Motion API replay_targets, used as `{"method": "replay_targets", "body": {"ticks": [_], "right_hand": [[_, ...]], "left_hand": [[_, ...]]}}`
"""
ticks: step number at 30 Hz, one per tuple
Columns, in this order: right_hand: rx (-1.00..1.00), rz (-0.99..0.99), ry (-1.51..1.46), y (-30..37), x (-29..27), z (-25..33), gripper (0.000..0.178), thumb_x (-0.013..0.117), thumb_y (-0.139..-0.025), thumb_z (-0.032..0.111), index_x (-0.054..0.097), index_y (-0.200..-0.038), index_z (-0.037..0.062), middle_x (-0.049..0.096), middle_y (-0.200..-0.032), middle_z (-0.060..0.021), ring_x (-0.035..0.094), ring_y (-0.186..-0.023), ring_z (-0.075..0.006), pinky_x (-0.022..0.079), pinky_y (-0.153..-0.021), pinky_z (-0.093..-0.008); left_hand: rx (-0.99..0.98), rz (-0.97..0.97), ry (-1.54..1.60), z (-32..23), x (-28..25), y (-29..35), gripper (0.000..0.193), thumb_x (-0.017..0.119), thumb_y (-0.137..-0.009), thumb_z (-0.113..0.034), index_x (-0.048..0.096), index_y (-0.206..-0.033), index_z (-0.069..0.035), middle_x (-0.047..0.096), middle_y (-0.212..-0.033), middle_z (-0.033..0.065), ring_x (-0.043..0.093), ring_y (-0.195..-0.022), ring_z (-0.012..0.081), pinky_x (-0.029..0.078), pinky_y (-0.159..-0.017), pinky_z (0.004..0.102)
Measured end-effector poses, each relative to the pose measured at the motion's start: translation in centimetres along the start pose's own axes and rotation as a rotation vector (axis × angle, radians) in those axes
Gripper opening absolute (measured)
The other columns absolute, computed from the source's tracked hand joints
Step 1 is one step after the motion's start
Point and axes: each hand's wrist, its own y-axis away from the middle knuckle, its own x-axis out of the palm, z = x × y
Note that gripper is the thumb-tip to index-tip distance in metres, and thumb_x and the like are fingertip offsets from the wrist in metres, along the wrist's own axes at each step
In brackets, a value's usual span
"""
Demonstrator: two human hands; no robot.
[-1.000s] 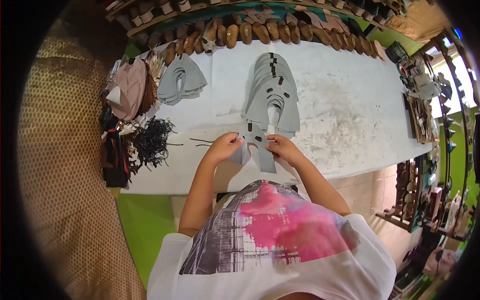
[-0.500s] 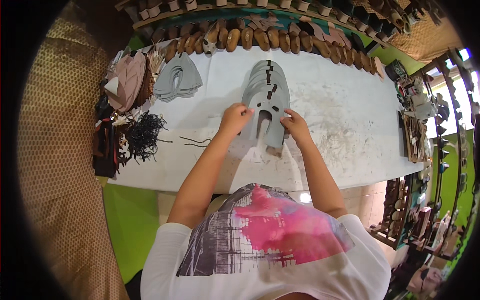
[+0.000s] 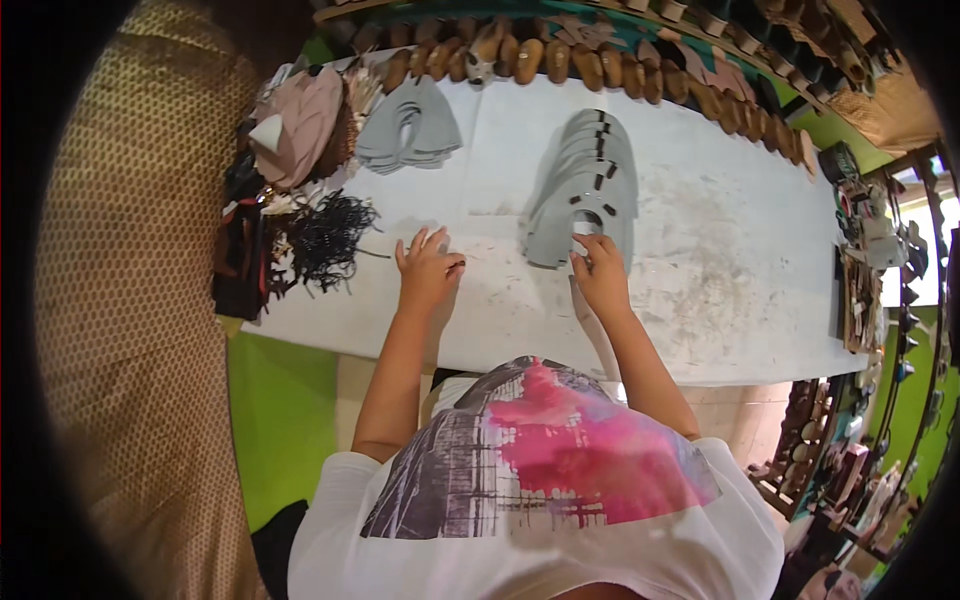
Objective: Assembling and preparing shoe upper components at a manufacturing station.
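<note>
Your L hand (image 3: 425,272) was pinched narrow at small dark bit (image 3: 459,264), hold unclear, rt of tangled black cord heap (image 3: 325,240) | R hand (image 3: 603,278) narrow, couldn't tell grip, at near end of fanned flat grey U-shaped pcs (image 3: 580,180), mid white-covered tbl (image 3: 720,240) | risk: R snagging top pc could've skewed fan

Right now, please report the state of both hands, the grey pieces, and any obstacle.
Left hand over white table, grip unclear. Right hand at near end of overlapping grey pieces. Black cord bundle left of left hand, apart from grey pieces.
</note>
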Motion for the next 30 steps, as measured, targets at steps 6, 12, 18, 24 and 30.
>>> {"method": "replay_targets", "body": {"ticks": [6,12,18,24,30], "right_hand": [[0.002,0.143,-0.094,-0.3,5.2,6.2,0.025,0.060,-0.079,0.010,0.061,-0.104,0.0050,0.057,-0.095,-0.0107,0.055,-0.071,-0.0208,0.046,-0.067,-0.0297],[0.028,0.263,-0.106,0.2,11.0,11.6,0.024,0.058,-0.080,0.011,0.062,-0.102,0.0045,0.057,-0.097,-0.0127,0.058,-0.073,-0.0232,0.047,-0.069,-0.0310],[0.027,0.312,-0.066,-0.5,16.3,16.6,0.024,0.057,-0.081,0.013,0.062,-0.103,0.0047,0.058,-0.096,-0.0125,0.058,-0.074,-0.0226,0.047,-0.068,-0.0315],[0.069,0.363,-0.085,-0.4,21.2,19.3,0.022,0.056,-0.081,0.014,0.063,-0.099,0.0027,0.059,-0.092,-0.0134,0.059,-0.073,-0.0249,0.048,-0.068,-0.0324],[0.020,0.382,-0.078,0.1,24.7,20.8,0.021,0.058,-0.080,0.012,0.064,-0.099,0.0048,0.060,-0.089,-0.0095,0.057,-0.069,-0.0199,0.046,-0.065,-0.0296]], "left_hand": [[0.036,-0.118,0.116,4.8,-0.9,0.4,0.011,0.068,-0.071,-0.022,0.064,-0.076,-0.013,0.051,-0.122,0.0037,0.035,-0.124,0.0271,0.015,-0.103,0.0542],[0.019,-0.389,0.163,13.2,-7.9,-3.0,0.018,0.070,-0.071,-0.027,0.062,-0.074,-0.011,0.052,-0.120,0.0067,0.042,-0.116,0.0302,0.024,-0.098,0.0520],[-0.293,-0.336,-0.236,23.4,-10.4,-2.6,0.025,0.068,-0.074,-0.033,0.067,-0.085,-0.011,0.054,-0.118,0.0100,0.044,-0.112,0.0317,0.029,-0.095,0.0507],[-0.281,-0.243,-0.003,28.8,-10.2,1.8,0.025,0.068,-0.073,-0.029,0.068,-0.090,-0.011,0.049,-0.126,0.0087,0.038,-0.119,0.0327,0.031,-0.093,0.0494],[-0.262,-0.217,0.008,27.8,-9.6,3.5,0.022,0.070,-0.070,-0.027,0.068,-0.085,-0.011,0.048,-0.127,0.0088,0.036,-0.121,0.0320,0.027,-0.093,0.0493]]}}
